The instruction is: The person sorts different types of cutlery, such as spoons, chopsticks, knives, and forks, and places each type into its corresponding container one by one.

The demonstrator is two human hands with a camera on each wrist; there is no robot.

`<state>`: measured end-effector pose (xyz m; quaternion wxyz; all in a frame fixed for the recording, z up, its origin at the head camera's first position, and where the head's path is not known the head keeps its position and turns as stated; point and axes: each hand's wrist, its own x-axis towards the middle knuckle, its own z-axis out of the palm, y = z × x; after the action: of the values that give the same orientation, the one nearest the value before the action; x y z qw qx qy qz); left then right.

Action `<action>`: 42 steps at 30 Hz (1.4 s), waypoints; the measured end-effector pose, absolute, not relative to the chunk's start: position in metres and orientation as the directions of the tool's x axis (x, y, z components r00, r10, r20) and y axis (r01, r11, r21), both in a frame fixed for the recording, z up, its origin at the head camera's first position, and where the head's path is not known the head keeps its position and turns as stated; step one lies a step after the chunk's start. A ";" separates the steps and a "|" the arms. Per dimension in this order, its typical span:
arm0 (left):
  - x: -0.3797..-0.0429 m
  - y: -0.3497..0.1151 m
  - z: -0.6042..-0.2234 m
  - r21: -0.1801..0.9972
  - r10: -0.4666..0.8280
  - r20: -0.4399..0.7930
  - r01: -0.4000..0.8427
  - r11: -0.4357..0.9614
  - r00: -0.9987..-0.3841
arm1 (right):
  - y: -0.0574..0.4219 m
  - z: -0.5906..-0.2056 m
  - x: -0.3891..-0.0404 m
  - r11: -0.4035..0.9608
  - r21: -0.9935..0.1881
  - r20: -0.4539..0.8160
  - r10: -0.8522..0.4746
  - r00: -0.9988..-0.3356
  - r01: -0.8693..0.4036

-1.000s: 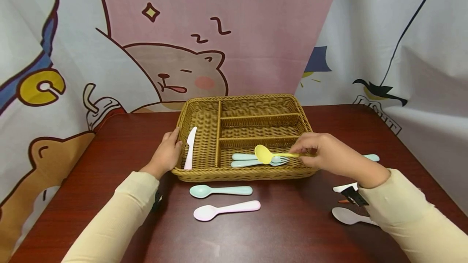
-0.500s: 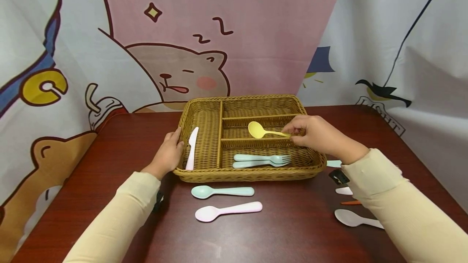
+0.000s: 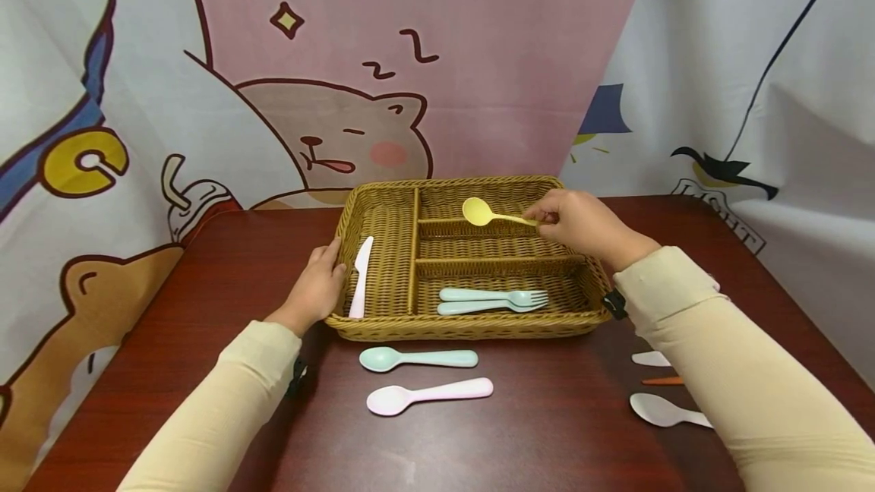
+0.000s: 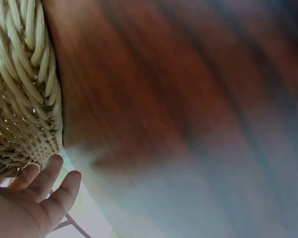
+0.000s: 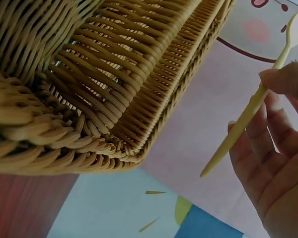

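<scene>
My right hand point(image 3: 577, 222) pinches the yellow spoon point(image 3: 477, 212) by its handle, bowl pointing left, over the back of the wicker basket point(image 3: 465, 327). In the right wrist view the thumb and fingers point(image 5: 275, 131) hold the handle, its thin end point(image 5: 216, 163) sticking out. My left hand point(image 3: 316, 287) rests on the basket's left rim, and the left wrist view has its fingers extended beside the woven wall point(image 4: 25, 89). A white knife point(image 3: 360, 277) lies in the left compartment. Two mint forks point(image 3: 492, 301) lie together in the front right compartment.
In front of the basket, a mint spoon point(image 3: 437, 358) and a pink spoon point(image 3: 451, 389) lie on the dark red table point(image 3: 540, 431). Beside the right sleeve are a whitish spoon point(image 3: 659, 409), an orange handle point(image 3: 663, 381) and a white piece point(image 3: 651, 358). A printed curtain point(image 3: 492, 59) hangs behind.
The right hand has carried the yellow spoon away from me, from over the front compartment with the forks to over the back one. The left hand stays on the rim.
</scene>
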<state>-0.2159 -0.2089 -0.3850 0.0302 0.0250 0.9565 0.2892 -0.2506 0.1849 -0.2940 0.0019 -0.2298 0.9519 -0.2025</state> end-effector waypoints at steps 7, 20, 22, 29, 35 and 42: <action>-0.216 -0.209 -0.385 0.551 0.061 -0.051 0.023 0.834 -0.997 | 0.180 -0.296 -0.269 0.834 -0.392 0.056 -0.400 -0.915 -0.388; -0.216 -0.211 -0.388 0.547 0.053 -0.052 0.015 0.837 -0.997 | 0.170 -0.310 -0.293 0.868 -0.355 0.038 -0.358 -0.933 -0.347; -0.216 -0.211 -0.388 0.547 0.052 -0.052 0.015 0.837 -0.997 | 0.168 -0.311 -0.297 0.873 -0.347 0.029 -0.356 -0.934 -0.343; -0.216 -0.211 -0.388 0.550 0.056 -0.052 0.019 0.835 -0.997 | 0.161 -0.314 -0.307 0.894 -0.273 0.028 -0.362 -0.932 -0.355; -0.216 -0.209 -0.388 0.562 0.060 -0.063 0.015 0.827 -0.996 | 0.158 -0.317 -0.310 0.905 -0.249 0.013 -0.352 -0.936 -0.344; -0.217 -0.208 -0.388 0.563 0.052 -0.059 0.010 0.827 -0.997 | 0.157 -0.319 -0.316 0.915 -0.202 0.002 -0.357 -0.934 -0.350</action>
<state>-0.2173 -0.2083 -0.3876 0.0357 0.0162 0.9550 0.2941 -0.3158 0.1569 -0.3194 0.0173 -0.1807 0.9783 -0.1001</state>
